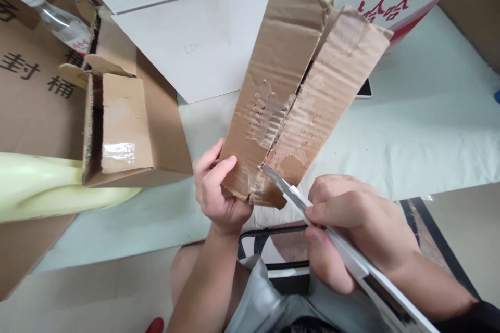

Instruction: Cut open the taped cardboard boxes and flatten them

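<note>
My left hand [221,187] grips the near left corner of a brown cardboard box [269,78], holding it tilted up in front of me. Two flaps meet along a dark seam down its middle; the far part of the seam gapes, and the surface around it is torn and wrinkled. In my right hand [351,223] is a white utility knife [336,244], fingers wrapped round its handle. Its blade is out, and the tip touches or nearly touches the seam near the box's close end.
A pale green cloth [425,135] covers the table. White cartons [187,47] stand behind. At left are an open cardboard box [167,130], a clear plastic bottle [58,21] and a pale yellow inflated-looking thing [47,187]. A dark-edged device [366,88] lies partly hidden behind the held box.
</note>
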